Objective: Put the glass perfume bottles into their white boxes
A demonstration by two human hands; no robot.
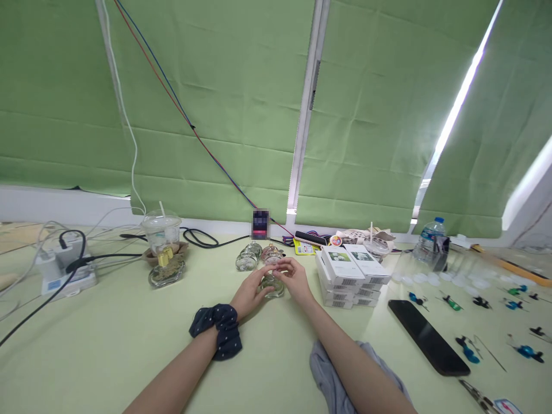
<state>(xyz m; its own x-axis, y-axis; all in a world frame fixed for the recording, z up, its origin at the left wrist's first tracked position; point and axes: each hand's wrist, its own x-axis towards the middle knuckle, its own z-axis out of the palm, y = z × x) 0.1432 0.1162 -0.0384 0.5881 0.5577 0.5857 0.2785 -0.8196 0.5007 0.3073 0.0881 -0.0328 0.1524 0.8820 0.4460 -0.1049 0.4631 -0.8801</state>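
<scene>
A small clear glass bottle (274, 287) with pale liquid stands between my two hands in the middle of the table. My left hand (253, 292), with a dark dotted scrunchie (219, 330) around its wrist, is closed around the bottle's left side. From the right, my right hand (295, 282) curls its fingers over the bottle's top, which they mostly hide. Just behind are more glass bottles, some clear (247, 257) and one with a pinkish tint (271, 252).
Stacked white boxes (351, 273) stand right of my hands, near a black phone (426, 336). Small blue, green and black parts (470, 349) lie farther right. A plastic cup (161, 230), a gold-capped bottle (167, 273) and a power strip (69, 282) with cables are left.
</scene>
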